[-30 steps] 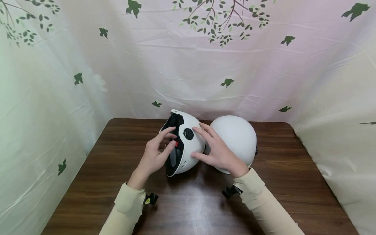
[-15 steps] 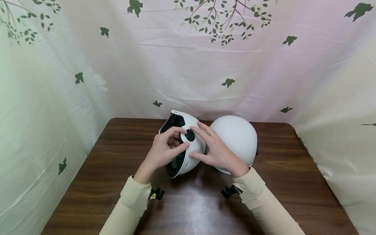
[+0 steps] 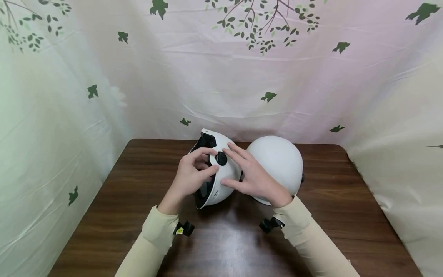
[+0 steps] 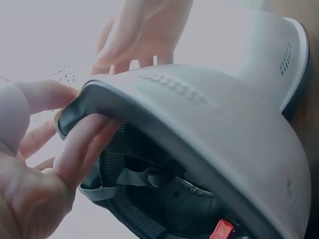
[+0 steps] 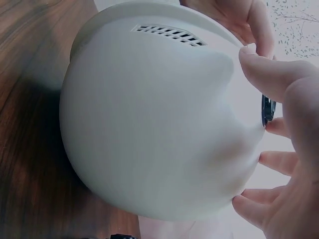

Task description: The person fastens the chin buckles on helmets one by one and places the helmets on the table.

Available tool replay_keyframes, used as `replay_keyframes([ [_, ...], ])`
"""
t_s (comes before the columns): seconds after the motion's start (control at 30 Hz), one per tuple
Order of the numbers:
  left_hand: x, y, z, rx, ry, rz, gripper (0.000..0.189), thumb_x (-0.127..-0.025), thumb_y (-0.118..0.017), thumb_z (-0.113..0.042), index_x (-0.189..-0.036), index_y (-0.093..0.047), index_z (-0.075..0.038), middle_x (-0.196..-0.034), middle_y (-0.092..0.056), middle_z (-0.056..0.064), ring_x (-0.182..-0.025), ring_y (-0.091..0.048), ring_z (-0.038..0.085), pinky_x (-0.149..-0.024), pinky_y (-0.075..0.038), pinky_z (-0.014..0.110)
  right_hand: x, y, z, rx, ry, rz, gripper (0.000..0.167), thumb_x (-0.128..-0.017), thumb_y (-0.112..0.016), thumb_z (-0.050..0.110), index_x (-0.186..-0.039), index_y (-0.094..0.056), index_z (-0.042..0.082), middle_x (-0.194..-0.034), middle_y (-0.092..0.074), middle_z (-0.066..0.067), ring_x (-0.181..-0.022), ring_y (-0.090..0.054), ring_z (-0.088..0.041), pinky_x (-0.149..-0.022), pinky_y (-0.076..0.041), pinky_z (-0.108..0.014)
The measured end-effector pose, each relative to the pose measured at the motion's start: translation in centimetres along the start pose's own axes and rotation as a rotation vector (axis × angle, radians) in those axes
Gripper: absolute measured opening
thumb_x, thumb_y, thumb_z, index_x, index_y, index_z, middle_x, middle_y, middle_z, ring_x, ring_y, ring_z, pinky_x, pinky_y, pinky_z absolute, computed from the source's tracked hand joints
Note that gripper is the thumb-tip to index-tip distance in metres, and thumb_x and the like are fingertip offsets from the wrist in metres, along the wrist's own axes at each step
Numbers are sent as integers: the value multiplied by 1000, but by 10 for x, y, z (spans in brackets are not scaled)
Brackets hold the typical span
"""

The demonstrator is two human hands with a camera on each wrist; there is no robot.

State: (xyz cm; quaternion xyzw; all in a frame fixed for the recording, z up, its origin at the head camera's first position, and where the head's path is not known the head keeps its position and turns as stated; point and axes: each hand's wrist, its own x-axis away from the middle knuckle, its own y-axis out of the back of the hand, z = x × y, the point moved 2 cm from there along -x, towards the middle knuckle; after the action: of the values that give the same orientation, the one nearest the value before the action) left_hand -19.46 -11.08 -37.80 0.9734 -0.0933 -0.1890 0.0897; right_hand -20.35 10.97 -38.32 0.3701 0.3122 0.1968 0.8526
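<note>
A white helmet lies on its side, its dark opening facing left and a black round knob on its upward side. My left hand grips the rim by the knob, with digits on both sides of the edge. Inside, the left wrist view shows a black padded liner, a grey strap and a red buckle part. My right hand rests spread fingertips and thumb on the smooth shell. Just right of it stands a second white helmet, partly behind my right hand.
Both helmets are near the back edge of a dark brown wooden table. A pale curtain with green bird and leaf prints hangs behind and at both sides. A small black camera sits on my left wrist.
My left hand has moved right from in front of the opening and taken hold of the rim. The helmet has shifted very slightly. My right hand stays on the shell, a touch further left.
</note>
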Motion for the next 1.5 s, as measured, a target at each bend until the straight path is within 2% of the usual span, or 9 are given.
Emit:
replay_keyframes([
  [0.2,3,3,2,79,36,-50,40,-89,-77,5,-127,-71,-5,-91,-69,18,-64,-68,11,-56,-62,36,0,0,1,-16,15,-7,86,-88,-87,36,-158,-46,8,-170,-32,-12,-155,-33,-32,-118,-39,-56],
  [0.4,4,8,4,174,57,-100,43,-90,-76,8,-131,-69,-1,-95,-68,21,-71,-72,11,-53,-62,36,0,2,-2,-12,56,-58,82,-86,-89,34,-155,-51,10,-168,-36,-12,-154,-35,-30,-118,-38,-55],
  [0.63,3,16,6,246,74,-125,45,-89,-76,9,-133,-67,2,-95,-70,11,-75,-75,13,-55,-62,36,-2,3,-8,-24,43,-43,82,-87,-88,37,-157,-49,18,-170,-32,-11,-155,-35,-30,-118,-39,-56],
  [0.77,3,22,11,328,81,-192,46,-88,-74,12,-133,-66,6,-92,-72,6,-73,-75,13,-52,-61,34,-3,3,-9,-27,19,-31,84,-88,-87,38,-159,-47,19,-170,-30,-11,-154,-36,-30,-118,-39,-55],
  [0.93,5,29,19,441,80,-255,44,-91,-72,12,-134,-65,6,-96,-76,6,-76,-74,14,-52,-61,32,-3,3,-10,-22,1,-68,80,-89,-86,36,-157,-49,21,-169,-33,-10,-152,-39,-29,-117,-40,-56],
  [1.23,10,45,34,619,56,-270,39,-95,-67,12,-132,-66,1,-111,-77,8,-82,-77,16,-55,-61,31,0,-2,-12,-62,-17,-94,77,-92,-83,34,-158,-47,21,-169,-34,-9,-150,-42,-29,-115,-42,-56],
  [1.37,13,47,43,702,84,-275,38,-97,-67,9,-134,-65,-1,-114,-77,10,-78,-77,17,-57,-62,31,1,0,-13,-60,-35,-100,77,-93,-82,37,-160,-45,24,-169,-32,-7,-151,-41,-28,-116,-41,-57],
  [1.5,18,47,53,738,136,-275,36,-100,-66,4,-136,-62,-2,-114,-77,9,-82,-78,18,-64,-64,32,2,2,-14,-55,-75,-90,76,-94,-79,41,-160,-44,27,-170,-32,-5,-153,-39,-27,-118,-38,-56],
])
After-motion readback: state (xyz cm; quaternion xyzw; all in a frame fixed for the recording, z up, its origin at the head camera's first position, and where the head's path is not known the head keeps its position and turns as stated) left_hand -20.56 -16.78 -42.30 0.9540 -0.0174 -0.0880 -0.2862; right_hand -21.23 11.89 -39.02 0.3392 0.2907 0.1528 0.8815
